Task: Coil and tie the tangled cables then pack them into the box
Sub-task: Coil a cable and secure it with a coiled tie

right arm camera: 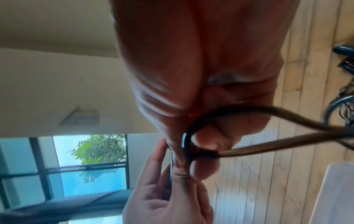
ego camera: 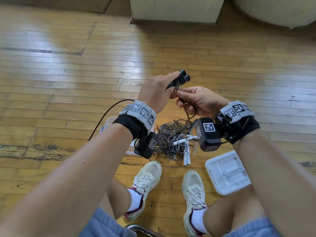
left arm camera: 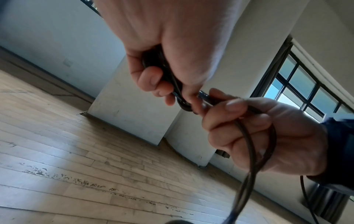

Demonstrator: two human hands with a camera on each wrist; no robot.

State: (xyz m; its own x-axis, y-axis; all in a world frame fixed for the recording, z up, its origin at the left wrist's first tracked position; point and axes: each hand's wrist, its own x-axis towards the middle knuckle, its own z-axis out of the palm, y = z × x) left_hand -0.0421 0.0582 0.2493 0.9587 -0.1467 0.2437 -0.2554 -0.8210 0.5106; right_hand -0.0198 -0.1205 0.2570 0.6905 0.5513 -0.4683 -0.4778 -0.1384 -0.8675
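Observation:
My left hand grips a pair of black handles with brown cable wound round them, held above the floor. Right beside it, my right hand pinches the brown cable, which hangs in a loop down to a tangled pile of cables on the floor. In the left wrist view my left hand curls round the black handles, and my right hand holds the cable loop. In the right wrist view my right hand pinches the cable.
A white ribbed box part lies on the wooden floor to the right of my right shoe. Another white box piece shows behind my left wrist. White handles lie in the pile. A pale pillar base stands far ahead.

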